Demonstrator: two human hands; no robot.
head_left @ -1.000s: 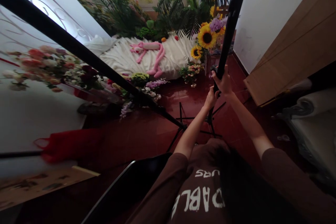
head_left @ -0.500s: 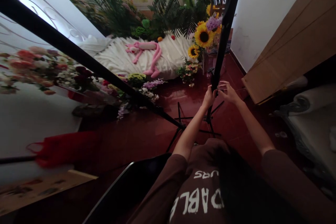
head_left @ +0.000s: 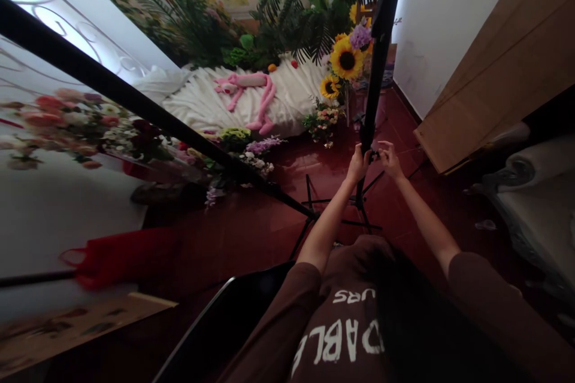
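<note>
A black tripod stand (head_left: 375,66) rises in front of me, its legs spread on the floor. My left hand (head_left: 358,164) is wrapped around its pole, low down at a joint. On the right side of that joint sticks out a small dark knob (head_left: 374,156). My right hand (head_left: 390,161) is at the knob, thumb and fingers curled at its outer end; the exact contact is small and dim. A second black stand pole (head_left: 179,125) slants across from the upper left, down to its own legs left of my forearms.
A white draped bed (head_left: 296,93) with a pink plush toy (head_left: 265,99) lies ahead, edged by sunflowers (head_left: 346,61) and other flowers. Brown cardboard (head_left: 476,78) leans at right, near a wrapped roll (head_left: 530,167). A red bag (head_left: 112,257) is at left.
My right hand's fingers have curled in closer at the knob; before, they were more stretched out. My left hand keeps its hold on the pole. The view has shifted slightly.
</note>
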